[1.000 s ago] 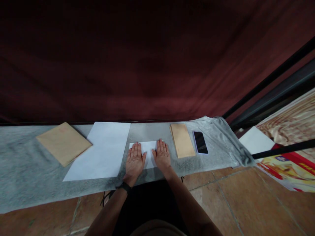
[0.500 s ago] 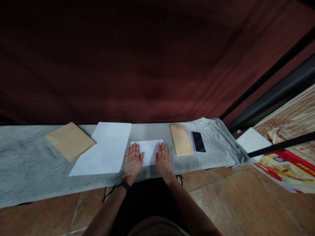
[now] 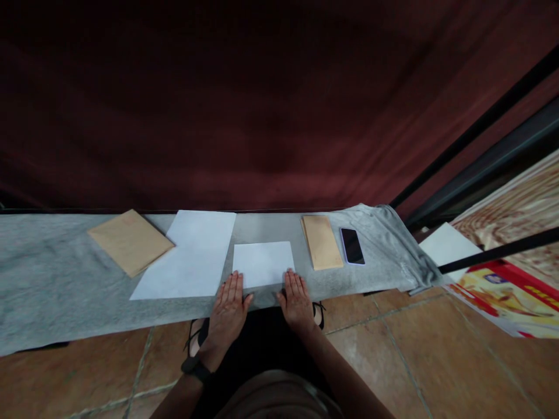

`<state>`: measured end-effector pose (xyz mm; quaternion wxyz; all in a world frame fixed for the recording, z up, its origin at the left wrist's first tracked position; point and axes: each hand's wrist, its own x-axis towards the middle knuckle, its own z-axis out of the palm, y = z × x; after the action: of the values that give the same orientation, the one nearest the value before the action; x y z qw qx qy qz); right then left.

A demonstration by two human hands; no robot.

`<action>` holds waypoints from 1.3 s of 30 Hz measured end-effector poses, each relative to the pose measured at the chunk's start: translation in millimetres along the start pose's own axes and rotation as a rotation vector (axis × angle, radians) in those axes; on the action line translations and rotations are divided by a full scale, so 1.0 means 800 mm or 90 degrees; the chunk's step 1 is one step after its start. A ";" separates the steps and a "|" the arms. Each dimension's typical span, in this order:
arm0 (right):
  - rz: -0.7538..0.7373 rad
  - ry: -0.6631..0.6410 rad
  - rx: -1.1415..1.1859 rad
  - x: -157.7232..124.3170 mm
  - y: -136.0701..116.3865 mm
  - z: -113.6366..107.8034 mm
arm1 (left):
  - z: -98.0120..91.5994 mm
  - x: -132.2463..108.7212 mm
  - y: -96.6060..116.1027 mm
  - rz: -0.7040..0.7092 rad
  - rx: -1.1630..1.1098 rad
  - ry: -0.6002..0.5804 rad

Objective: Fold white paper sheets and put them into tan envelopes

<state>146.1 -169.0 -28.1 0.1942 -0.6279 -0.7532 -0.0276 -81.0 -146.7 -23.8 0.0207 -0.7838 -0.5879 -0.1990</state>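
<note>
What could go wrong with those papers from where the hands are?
The small white paper might slip on the grey cloth: the left hand and right hand are only at its near corners. The left hand could nudge the large white sheet close beside it. Shifting that sheet might drag the brown packet overlapping its left edge.

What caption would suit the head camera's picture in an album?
Left fingers and right fingers rest at the near corners of a small sheet, with a phone further right.

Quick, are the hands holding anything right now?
Left hand: open, touching the smaller white paper's near-left corner.
Right hand: open, touching its near-right corner.
</note>
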 end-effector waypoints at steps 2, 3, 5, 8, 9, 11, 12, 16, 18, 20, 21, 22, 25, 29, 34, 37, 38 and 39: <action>0.011 -0.007 0.005 -0.004 0.009 -0.003 | -0.002 -0.004 -0.003 -0.006 0.000 0.005; 0.018 -0.008 0.011 -0.005 0.011 -0.003 | -0.003 -0.005 -0.003 -0.007 -0.002 0.007; 0.038 -0.005 0.031 -0.001 0.012 -0.005 | -0.006 -0.004 0.001 -0.007 -0.012 0.010; 0.044 -0.011 0.075 0.020 -0.001 -0.005 | -0.005 0.003 0.020 0.025 -0.036 -0.008; 0.029 -0.024 0.094 0.030 -0.008 -0.005 | -0.003 0.006 0.028 0.045 -0.044 -0.021; -0.020 -0.064 0.127 0.049 -0.024 -0.003 | 0.004 0.009 0.042 0.079 -0.053 -0.044; -0.044 -0.086 0.136 0.057 -0.031 -0.001 | 0.008 0.009 0.047 0.091 -0.054 -0.050; -0.104 -0.127 0.117 0.084 -0.039 0.009 | 0.020 0.007 0.052 0.105 -0.034 -0.058; -0.116 -0.128 0.097 0.098 -0.034 0.015 | 0.020 0.006 0.050 0.106 -0.023 -0.063; -0.116 -0.129 0.080 0.114 -0.026 0.022 | 0.016 0.007 0.050 0.109 -0.012 -0.068; -0.110 -0.129 0.072 0.123 -0.023 0.026 | 0.014 0.008 0.050 0.110 -0.007 -0.070; -0.101 -0.128 0.066 0.132 -0.020 0.030 | 0.012 0.009 0.051 0.111 -0.003 -0.073; -0.063 -0.121 0.049 0.157 -0.011 0.040 | 0.008 0.012 0.053 0.109 -0.001 -0.078; 0.004 -0.097 0.028 0.174 0.000 0.049 | 0.006 0.012 0.054 0.100 -0.015 -0.077; 0.081 -0.038 0.023 0.159 0.003 0.048 | 0.008 0.020 0.043 0.068 -0.090 -0.072; 0.029 -0.039 0.045 0.138 -0.003 0.043 | 0.013 0.045 0.036 0.039 -0.148 -0.044; 0.003 -0.049 0.052 0.132 -0.005 0.042 | 0.016 0.057 0.034 0.035 -0.159 -0.038; -0.019 -0.062 0.058 0.127 -0.007 0.041 | 0.020 0.070 0.033 0.034 -0.165 -0.038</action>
<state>118.3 -66.1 -23.7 0.1855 -0.6076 -0.7715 0.0341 -38.8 -99.7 -14.1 -0.0925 -0.8009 -0.5365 -0.2494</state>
